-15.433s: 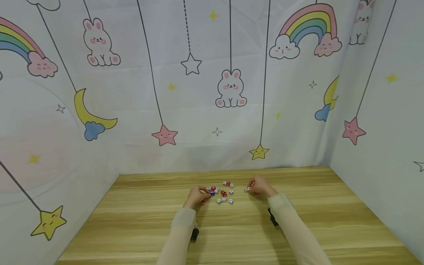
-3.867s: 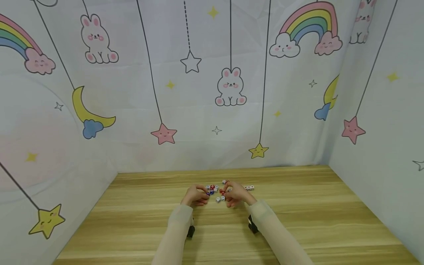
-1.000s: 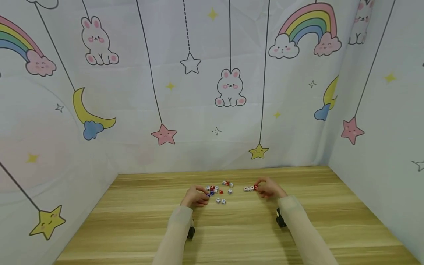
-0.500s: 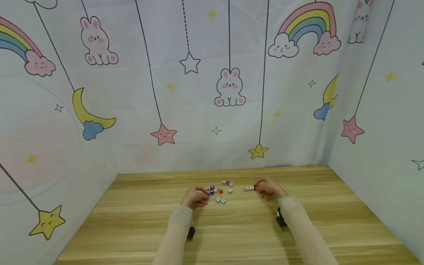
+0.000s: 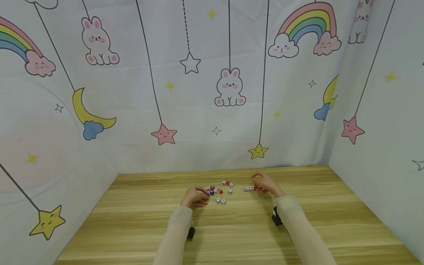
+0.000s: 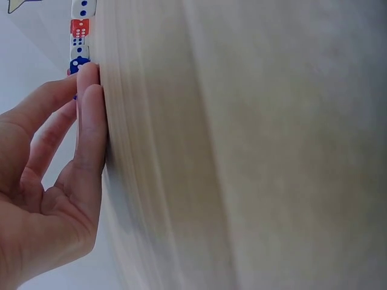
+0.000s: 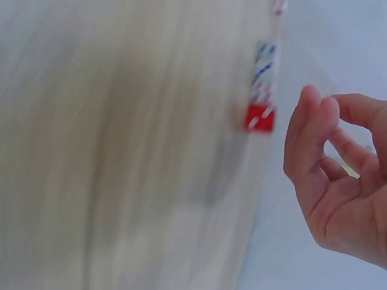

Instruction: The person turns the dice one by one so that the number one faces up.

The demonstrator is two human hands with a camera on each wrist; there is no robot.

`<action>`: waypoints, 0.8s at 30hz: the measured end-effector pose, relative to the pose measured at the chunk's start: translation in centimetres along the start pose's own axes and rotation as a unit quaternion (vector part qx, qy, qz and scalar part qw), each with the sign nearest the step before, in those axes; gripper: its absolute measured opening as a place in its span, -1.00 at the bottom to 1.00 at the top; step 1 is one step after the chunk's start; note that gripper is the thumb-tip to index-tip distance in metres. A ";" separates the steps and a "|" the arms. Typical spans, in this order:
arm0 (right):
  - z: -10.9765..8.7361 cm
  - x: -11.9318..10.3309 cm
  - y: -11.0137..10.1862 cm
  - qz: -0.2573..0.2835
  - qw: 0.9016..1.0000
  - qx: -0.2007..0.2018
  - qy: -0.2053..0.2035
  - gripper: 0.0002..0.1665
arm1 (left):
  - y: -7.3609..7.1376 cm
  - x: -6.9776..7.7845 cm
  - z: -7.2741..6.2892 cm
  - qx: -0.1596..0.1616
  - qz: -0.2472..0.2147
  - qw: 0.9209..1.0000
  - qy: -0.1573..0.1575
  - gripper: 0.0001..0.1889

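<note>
My left hand (image 5: 196,196) pinches a blue die (image 6: 75,96), mostly hidden by its fingertips, at the near left of a cluster of dice. Another blue die (image 5: 212,192) stands right by those fingertips, with red and white dice (image 5: 216,188) around it. Raised above the table, my right hand (image 5: 265,183) has nothing between its loosely bent fingers. Just below it lies a red die (image 7: 260,118), at the right end of a straight row of white dice (image 5: 248,188). In the right wrist view the row is blurred and the hand is apart from it.
Between the hands lie a single red die (image 5: 221,191), a white die (image 5: 230,191) and two nearer white dice (image 5: 221,201). A short row with a red die (image 5: 227,183) between white ones sits farther back. A printed curtain (image 5: 198,154) borders the wooden table (image 5: 232,235).
Over the earlier frames the right-hand row grew with white dice, then a red die at its end. Now the right hand has let go of that red die and lifted. The left hand stays put.
</note>
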State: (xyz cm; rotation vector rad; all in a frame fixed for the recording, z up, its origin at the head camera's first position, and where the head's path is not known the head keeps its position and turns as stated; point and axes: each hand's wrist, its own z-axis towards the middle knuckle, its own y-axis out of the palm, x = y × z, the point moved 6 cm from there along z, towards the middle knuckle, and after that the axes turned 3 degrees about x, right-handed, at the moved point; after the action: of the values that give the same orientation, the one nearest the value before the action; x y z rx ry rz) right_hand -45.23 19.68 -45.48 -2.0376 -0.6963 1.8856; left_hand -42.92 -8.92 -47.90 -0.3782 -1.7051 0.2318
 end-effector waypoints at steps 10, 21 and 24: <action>0.4 -2.8 5.0 -0.005 0.999 -0.051 -0.009 -0.67 | -0.2 -0.3 0.3 0.000 0.001 1.000 -0.011 -0.77; -0.3 -3.4 8.7 0.006 0.997 -0.069 -0.020 -0.70 | 0.0 -0.3 0.3 -0.005 -0.013 1.000 -0.017 -0.78; -0.5 -3.5 9.1 0.016 0.996 -0.081 -0.024 -0.70 | 0.0 -0.4 0.3 -0.003 -0.012 1.000 -0.018 -0.78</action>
State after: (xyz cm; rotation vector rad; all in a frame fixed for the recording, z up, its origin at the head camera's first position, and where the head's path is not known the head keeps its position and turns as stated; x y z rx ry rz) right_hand -43.44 10.22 -47.12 -2.1169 -0.8599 1.9609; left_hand -43.12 -9.00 -48.30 -0.3585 -1.7449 0.2176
